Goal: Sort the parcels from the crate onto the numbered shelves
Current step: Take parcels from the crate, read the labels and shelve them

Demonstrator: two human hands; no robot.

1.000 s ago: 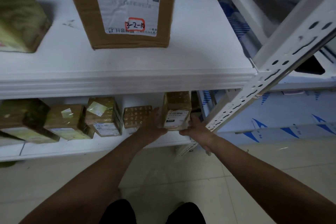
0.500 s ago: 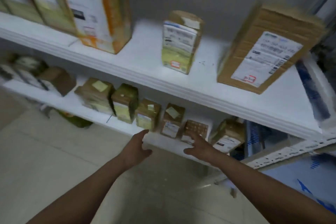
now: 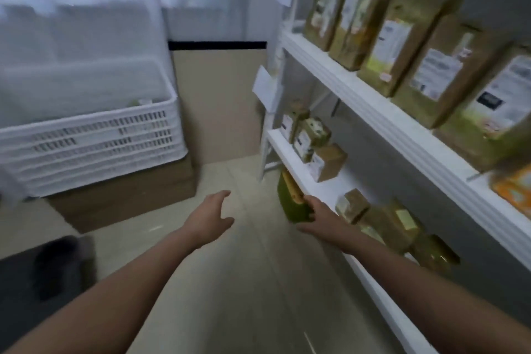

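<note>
A: Twice empty: holding out left hand (image 3: 211,215) and right hand (image 3: 319,217), fingers loosely spread, gripping nothing. Locating parcels (image 3: 327,162) where?

B: Standing in rows near the front edges of upper shelf (image 3: 373,109) and lower shelf (image 3: 284,149); possibly hiding one more inside the white crate (image 3: 92,135), far left, well apart from both hands, too blurred for telling.

A: Handling how?

B: Probably weighing little; feeling stiff, being taped cardboard, slightly slick. Likely needing clasping across opposite flat sides, keeping labels facing outward.
</note>
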